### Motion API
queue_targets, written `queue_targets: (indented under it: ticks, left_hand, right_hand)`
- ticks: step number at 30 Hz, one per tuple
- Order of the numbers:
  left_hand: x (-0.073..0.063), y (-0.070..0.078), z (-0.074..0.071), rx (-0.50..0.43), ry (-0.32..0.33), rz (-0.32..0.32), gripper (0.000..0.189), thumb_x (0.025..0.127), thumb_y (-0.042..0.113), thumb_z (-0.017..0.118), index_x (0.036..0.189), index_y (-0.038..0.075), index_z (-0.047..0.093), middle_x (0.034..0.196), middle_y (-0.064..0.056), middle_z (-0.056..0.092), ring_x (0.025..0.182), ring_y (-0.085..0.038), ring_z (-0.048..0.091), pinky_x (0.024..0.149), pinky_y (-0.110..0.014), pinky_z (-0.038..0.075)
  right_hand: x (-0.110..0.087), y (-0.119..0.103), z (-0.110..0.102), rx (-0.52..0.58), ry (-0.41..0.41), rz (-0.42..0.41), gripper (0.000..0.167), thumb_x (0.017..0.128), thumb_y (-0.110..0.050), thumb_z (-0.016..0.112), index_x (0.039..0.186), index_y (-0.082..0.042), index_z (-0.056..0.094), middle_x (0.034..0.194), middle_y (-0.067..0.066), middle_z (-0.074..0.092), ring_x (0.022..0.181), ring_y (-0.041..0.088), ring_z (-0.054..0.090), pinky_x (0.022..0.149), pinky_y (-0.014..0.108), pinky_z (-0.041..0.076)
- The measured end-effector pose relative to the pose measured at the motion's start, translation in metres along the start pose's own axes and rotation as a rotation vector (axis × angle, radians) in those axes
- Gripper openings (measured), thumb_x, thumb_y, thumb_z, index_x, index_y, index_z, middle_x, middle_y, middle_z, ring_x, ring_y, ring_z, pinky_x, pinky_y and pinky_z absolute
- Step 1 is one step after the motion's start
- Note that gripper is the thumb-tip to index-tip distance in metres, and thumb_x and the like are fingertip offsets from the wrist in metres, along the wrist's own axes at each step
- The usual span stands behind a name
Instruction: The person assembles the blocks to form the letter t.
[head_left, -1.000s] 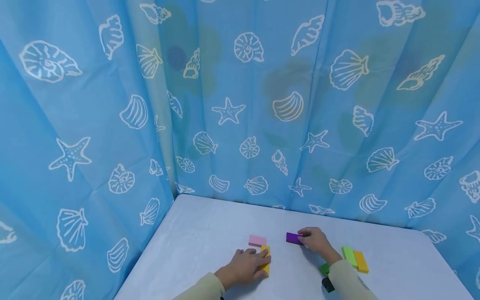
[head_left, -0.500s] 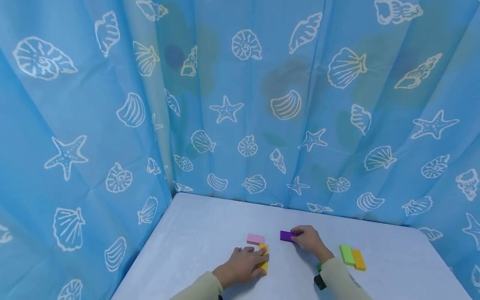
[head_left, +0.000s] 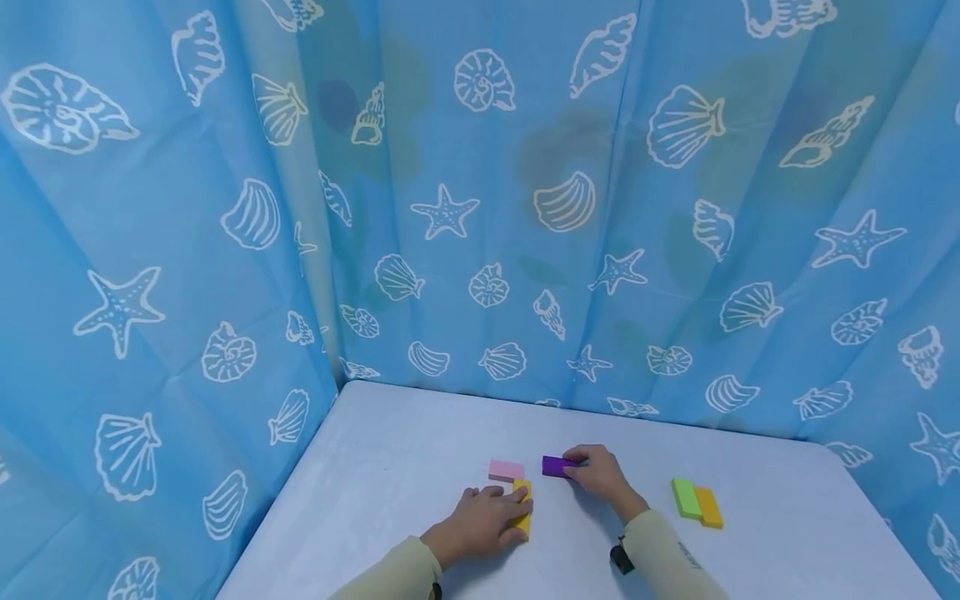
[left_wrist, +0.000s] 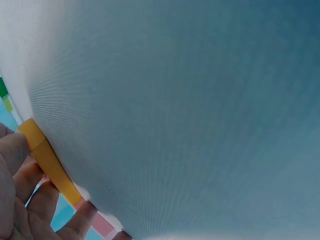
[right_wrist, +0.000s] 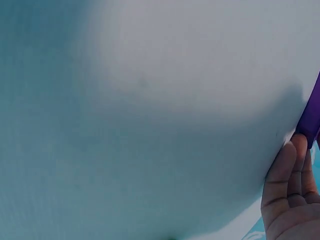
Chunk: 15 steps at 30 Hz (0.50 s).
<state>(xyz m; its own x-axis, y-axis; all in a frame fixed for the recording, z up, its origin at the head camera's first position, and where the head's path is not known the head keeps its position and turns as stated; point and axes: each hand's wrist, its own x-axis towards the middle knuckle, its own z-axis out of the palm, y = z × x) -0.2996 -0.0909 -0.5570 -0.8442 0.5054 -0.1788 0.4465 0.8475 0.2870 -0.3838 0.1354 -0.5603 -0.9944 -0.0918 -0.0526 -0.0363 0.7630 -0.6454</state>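
Observation:
My left hand (head_left: 483,523) holds a yellow block (head_left: 525,523) lying lengthwise away from me on the white table, thumb at its near end and fingers over it. In the left wrist view the thumb and fingers lie along the yellow block (left_wrist: 56,170). A pink block (head_left: 506,470) lies crosswise at the yellow block's far end. To the right, my right hand (head_left: 600,477) pinches a purple block (head_left: 555,467) by its right end, leaving a gap between it and the pink one. The right wrist view shows only part of the purple block (right_wrist: 310,120).
A lime green block (head_left: 686,498) and an orange block (head_left: 708,507) lie side by side on the right of the white table (head_left: 795,533). A dark green piece (left_wrist: 3,88) shows at the left wrist view's edge. Blue seashell curtains (head_left: 465,250) hang behind the table.
My right hand has moved left with the purple block, closer to the pink and yellow blocks. The left hand stays on the yellow block. My right forearm now hides the green block in the head view.

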Motion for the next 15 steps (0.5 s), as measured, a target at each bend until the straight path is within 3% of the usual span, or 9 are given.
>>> queue_targets:
  ticks: [15]
  left_hand:
    - [-0.002,0.001,-0.001,0.022,0.032,0.018,0.051,0.097,0.055,0.052,0.145,0.038,0.049,0.154,0.013,0.043,0.135,-0.029,0.049,0.102,-0.063,0.042]
  right_hand:
    - [-0.007,-0.006,0.014,0.024,0.011,-0.017,0.020,0.089,-0.011,0.072,0.109,-0.008,0.073,0.111,0.011,0.070,0.112,0.034,0.061,0.100,0.055,0.048]
